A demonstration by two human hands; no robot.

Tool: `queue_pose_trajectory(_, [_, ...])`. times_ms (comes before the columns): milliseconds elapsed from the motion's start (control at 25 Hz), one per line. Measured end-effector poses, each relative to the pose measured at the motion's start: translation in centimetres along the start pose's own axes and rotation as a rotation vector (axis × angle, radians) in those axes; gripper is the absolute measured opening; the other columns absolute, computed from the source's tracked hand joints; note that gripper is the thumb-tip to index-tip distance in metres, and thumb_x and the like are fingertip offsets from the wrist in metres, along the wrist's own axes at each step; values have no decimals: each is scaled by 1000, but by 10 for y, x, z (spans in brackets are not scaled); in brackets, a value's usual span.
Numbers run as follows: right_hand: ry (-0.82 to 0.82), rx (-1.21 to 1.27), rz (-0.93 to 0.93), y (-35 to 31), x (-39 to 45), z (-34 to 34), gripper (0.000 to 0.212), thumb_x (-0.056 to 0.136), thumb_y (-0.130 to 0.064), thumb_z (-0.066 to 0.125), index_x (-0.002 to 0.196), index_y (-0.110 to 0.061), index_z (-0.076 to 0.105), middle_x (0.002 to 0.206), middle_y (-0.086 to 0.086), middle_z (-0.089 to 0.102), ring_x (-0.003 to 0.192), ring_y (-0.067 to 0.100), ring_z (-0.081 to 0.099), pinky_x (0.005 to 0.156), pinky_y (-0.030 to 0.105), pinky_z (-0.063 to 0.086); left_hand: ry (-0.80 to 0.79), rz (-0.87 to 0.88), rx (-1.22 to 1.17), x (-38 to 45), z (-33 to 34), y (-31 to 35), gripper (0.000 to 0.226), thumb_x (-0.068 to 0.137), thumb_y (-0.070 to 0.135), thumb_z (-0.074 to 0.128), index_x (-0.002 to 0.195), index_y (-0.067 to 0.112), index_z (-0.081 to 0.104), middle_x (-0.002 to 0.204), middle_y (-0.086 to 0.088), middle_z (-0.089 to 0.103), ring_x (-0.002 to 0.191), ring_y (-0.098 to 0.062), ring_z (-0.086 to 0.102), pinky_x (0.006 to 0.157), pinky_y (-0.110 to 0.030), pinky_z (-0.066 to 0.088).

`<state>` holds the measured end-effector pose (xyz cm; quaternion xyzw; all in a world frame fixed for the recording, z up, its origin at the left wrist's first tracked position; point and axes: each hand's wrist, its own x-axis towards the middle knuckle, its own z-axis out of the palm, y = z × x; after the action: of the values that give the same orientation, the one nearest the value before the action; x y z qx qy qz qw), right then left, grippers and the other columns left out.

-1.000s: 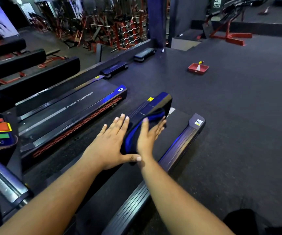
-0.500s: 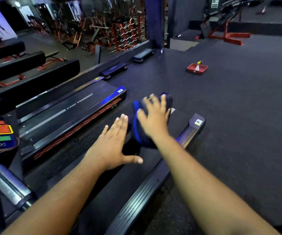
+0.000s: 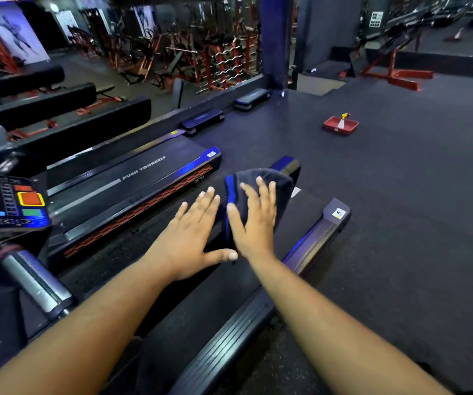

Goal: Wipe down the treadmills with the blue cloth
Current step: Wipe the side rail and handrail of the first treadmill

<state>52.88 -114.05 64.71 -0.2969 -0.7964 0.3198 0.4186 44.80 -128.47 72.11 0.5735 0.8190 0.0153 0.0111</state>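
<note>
The blue cloth, dark with a bright blue edge, lies bunched on the left rail near the far end of the closest treadmill. My right hand presses flat on top of the cloth, fingers spread, covering its near half. Just left of it, my left hand rests palm down on the same rail with its fingers apart and nothing in it; the thumb points toward the cloth. A second treadmill, marked "PUSH YOURSELF", runs parallel on the left.
A console with coloured buttons and a metal handlebar stand at the left edge. A red tray holding a spray bottle sits on the dark floor far right. Step platforms and weight racks line the back.
My right hand slid the cloth away along the rail toward the treadmill's far end, then drew back a little. My left hand stayed planted in the same spot.
</note>
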Motion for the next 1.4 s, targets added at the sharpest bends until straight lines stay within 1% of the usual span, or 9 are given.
queue_pose_trajectory(80, [-101, -130, -88, 11, 13, -8, 56, 90, -57, 49, 139, -31, 51, 162, 2, 28, 154, 23, 5, 116, 67, 12, -58, 21, 100, -17, 4, -12, 122, 68, 96, 17, 156, 17, -16, 158, 4, -30, 147, -10, -26, 125, -43, -3])
queue_pose_trajectory(160, [-153, -216, 23, 20, 64, -18, 52, 90, -55, 54, 139, -40, 51, 164, -3, 20, 154, 19, -3, 110, 76, 6, -84, 10, 63, -28, 5, -19, 122, 69, 96, 22, 156, 20, -17, 160, 7, -28, 147, -8, -25, 124, -41, -3])
queue_pose_trajectory(320, [-68, -108, 268, 4, 78, -17, 40, 90, -48, 57, 129, -38, 61, 163, -6, 21, 153, 17, -4, 110, 74, 19, -57, 5, -46, -28, 5, -17, 123, 68, 96, 24, 152, 22, -26, 161, 9, -26, 148, -6, -23, 124, -39, -4])
queue_pose_trajectory(520, [-125, -121, -102, -27, -21, 11, 53, 85, -59, 45, 132, -39, 59, 155, -8, 39, 151, 18, 12, 111, 74, 15, -48, 13, -84, -28, 4, -19, 126, 67, 96, 26, 153, 18, -24, 156, 9, -32, 148, -7, -22, 122, -39, -4])
queue_pose_trajectory(640, [-76, -91, -43, -1, 33, -4, 56, 82, -61, 49, 134, -42, 58, 164, -5, 24, 153, 19, 5, 109, 77, 11, -55, 18, -79, -25, 4, -19, 128, 64, 99, 19, 153, 18, -24, 161, 4, -27, 149, -9, -21, 124, -42, -1])
queue_pose_trajectory(800, [193, 170, 166, -10, 1, 27, 64, 86, -52, 49, 146, -29, 46, 167, 7, 7, 154, 29, -1, 123, 56, 11, -64, 22, -82, -24, 8, -21, 131, 60, 102, 17, 154, 20, -23, 163, 4, -24, 150, -10, -19, 125, -45, 3])
queue_pose_trajectory(960, [133, 261, 134, -8, -34, 41, 72, 90, -55, 44, 153, -34, 19, 167, 3, -7, 154, 20, -10, 123, 45, 0, -82, 28, -107, -25, 6, -21, 135, 55, 104, 18, 154, 20, -23, 163, 5, -25, 149, -9, -20, 125, -43, 0])
queue_pose_trajectory(1160, [282, 478, 531, 13, 35, 20, 88, 83, -69, 40, 157, -33, 12, 168, 3, -1, 154, 18, -5, 125, 46, 1, -74, 22, -89, -24, 5, -20, 133, 59, 101, 24, 154, 20, -22, 163, 5, -24, 150, -9, -19, 125, -44, 1])
queue_pose_trajectory(1400, [174, 562, 574, -23, -40, 51, 70, 105, -39, 41, 158, -16, 1, 166, -1, -10, 152, 15, -11, 120, 29, -6, -77, 19, -73, -26, 2, -17, 132, 61, 96, 34, 154, 21, -21, 162, 5, -25, 149, -8, -21, 123, -42, -2])
